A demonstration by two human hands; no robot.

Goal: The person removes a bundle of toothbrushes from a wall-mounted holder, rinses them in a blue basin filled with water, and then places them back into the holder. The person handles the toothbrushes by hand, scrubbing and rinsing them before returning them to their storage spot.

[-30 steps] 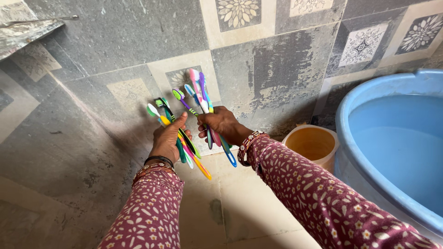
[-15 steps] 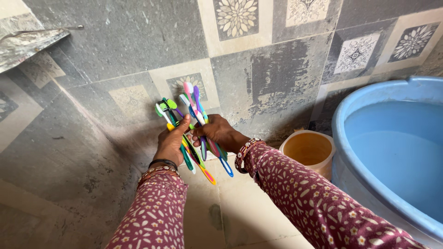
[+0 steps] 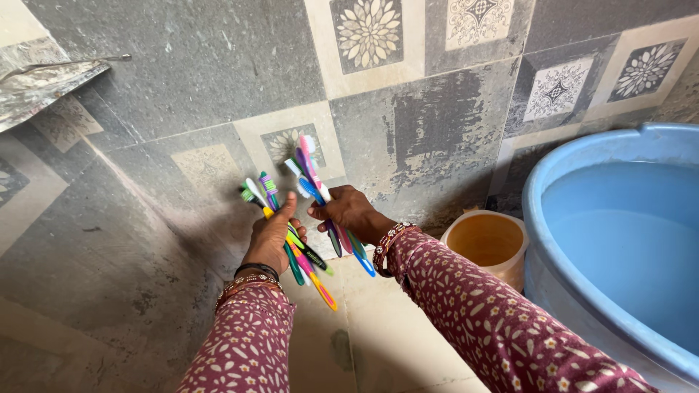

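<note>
My left hand (image 3: pixel 271 239) grips a fan of several toothbrushes (image 3: pixel 256 195) in green, yellow, pink and white, heads pointing up toward the tiled wall. Just to its right, my right hand (image 3: pixel 351 211) holds another bunch of toothbrushes (image 3: pixel 306 164), pink, purple, blue and white, their handles hanging down below the fist. The two hands are close together, the bunches nearly touching. Both arms wear maroon sleeves with a floral print and bangles at the wrists.
A large light-blue tub (image 3: pixel 619 240) of water fills the right side. A small orange-tan bucket (image 3: pixel 488 244) stands between the tub and the wall. Patterned grey tiles (image 3: pixel 408 124) cover the wall. A metal shelf edge (image 3: pixel 44 73) juts out at upper left.
Both hands shifted slightly lower and a little apart; the right-hand bunch has tilted and the brushes in the left hand have been regrouped.
</note>
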